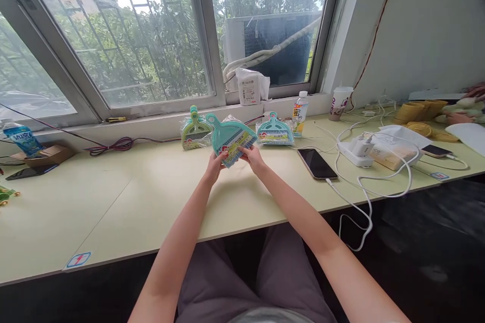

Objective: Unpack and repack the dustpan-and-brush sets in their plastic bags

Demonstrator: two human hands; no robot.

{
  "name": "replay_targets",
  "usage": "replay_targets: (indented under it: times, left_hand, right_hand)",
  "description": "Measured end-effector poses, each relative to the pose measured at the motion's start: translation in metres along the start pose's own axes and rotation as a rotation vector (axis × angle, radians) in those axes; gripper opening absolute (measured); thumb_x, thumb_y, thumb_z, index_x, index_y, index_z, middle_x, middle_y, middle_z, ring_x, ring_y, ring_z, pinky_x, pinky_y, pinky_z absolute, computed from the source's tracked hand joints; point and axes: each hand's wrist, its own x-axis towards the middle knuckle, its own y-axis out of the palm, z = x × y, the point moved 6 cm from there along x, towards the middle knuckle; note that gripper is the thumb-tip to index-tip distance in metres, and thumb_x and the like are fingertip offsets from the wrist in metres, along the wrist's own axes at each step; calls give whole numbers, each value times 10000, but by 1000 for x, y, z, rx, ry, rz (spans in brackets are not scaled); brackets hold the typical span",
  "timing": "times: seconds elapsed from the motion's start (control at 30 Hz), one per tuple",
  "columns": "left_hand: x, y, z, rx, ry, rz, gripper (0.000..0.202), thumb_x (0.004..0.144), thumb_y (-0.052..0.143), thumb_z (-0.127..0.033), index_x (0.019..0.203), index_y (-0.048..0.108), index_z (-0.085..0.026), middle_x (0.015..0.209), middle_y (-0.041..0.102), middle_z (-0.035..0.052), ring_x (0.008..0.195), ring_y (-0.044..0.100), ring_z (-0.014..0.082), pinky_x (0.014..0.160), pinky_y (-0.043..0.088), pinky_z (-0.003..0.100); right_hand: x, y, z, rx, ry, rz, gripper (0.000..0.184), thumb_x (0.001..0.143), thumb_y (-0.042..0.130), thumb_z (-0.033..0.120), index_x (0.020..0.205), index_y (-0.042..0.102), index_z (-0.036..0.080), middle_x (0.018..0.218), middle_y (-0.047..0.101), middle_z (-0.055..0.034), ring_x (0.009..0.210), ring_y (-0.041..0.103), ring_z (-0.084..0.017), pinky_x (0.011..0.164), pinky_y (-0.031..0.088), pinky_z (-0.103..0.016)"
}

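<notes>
Between my two hands is a teal dustpan and brush set (232, 133) in clear wrapping, tilted to the left above the table. My left hand (216, 165) grips its lower left corner, fingers closed on it. On its lower right side, my right hand (253, 155) is closed round the edge. A green dustpan and brush set (195, 131) stands behind and to the left, against the window ledge. To the right, another teal dustpan set (274, 131) leans at the back of the table. Both are wrapped in clear plastic as well.
The pale table (144, 202) ends just before my lap. A drink bottle (300, 113) and a cup (340, 103) stand at the back right. A black phone (317, 163) is plugged into a cable near a white power strip (355, 154). At far right, another person's hand (459, 117) shows.
</notes>
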Motion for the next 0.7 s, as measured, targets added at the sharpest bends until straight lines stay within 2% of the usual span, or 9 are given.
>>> replay_targets:
  times: [0.2, 0.37, 0.47, 0.5, 0.57, 0.63, 0.7]
  left_hand:
    - [3, -4, 2, -55, 14, 23, 559, 718, 703, -373, 1211, 540, -164, 1107, 680, 118, 756, 706, 234, 762, 552, 402]
    - [4, -6, 7, -65, -82, 17, 583, 715, 671, -364, 1234, 530, -140, 957, 712, 124, 678, 698, 242, 658, 563, 382]
    - [6, -12, 9, -115, -131, -29, 500, 707, 641, -331, 1150, 573, -110, 974, 707, 142, 712, 697, 256, 620, 564, 360]
    - [7, -17, 9, -147, -137, -68, 463, 709, 628, -313, 1123, 579, -112, 1000, 702, 140, 751, 697, 258, 627, 569, 357]
    - [8, -29, 6, -218, -126, -174, 403, 712, 600, -263, 1093, 573, -133, 1040, 692, 122, 829, 690, 250, 651, 578, 343]
    - [7, -42, 3, -271, -101, -257, 382, 707, 577, -210, 1084, 564, -155, 1060, 682, 99, 869, 681, 230, 659, 581, 315]
    - [6, -51, 0, -281, -108, -287, 379, 694, 568, -180, 1072, 565, -160, 1044, 678, 91, 836, 682, 216, 612, 572, 284]
  right_hand:
    - [-2, 3, -4, -22, 20, 25, 206, 738, 738, 139, 873, 586, 177, 832, 723, -16, 740, 700, -145, 787, 614, -316]
    - [1, -1, -4, -112, 95, 41, 142, 793, 709, 236, 843, 597, 164, 691, 699, -29, 610, 687, -150, 687, 616, -306]
    - [4, -10, 1, -212, 99, 15, 149, 818, 677, 293, 805, 612, 159, 630, 681, -51, 574, 683, -171, 671, 607, -334]
    - [4, -14, 5, -257, 50, -14, 128, 824, 663, 277, 809, 623, 157, 638, 682, -59, 588, 688, -180, 694, 602, -355]
    - [1, -18, 20, -391, -141, -79, 71, 842, 606, 199, 877, 656, 163, 758, 707, -84, 713, 711, -204, 799, 580, -399]
    - [-8, -14, 36, -591, -411, -104, 268, 846, 526, 98, 1042, 664, 216, 1084, 689, -97, 1027, 668, -231, 978, 491, -439]
    - [-20, -3, 45, -836, -640, -78, 493, 825, 482, 17, 1209, 607, 299, 1408, 503, -45, 1338, 436, -234, 1132, 310, -482]
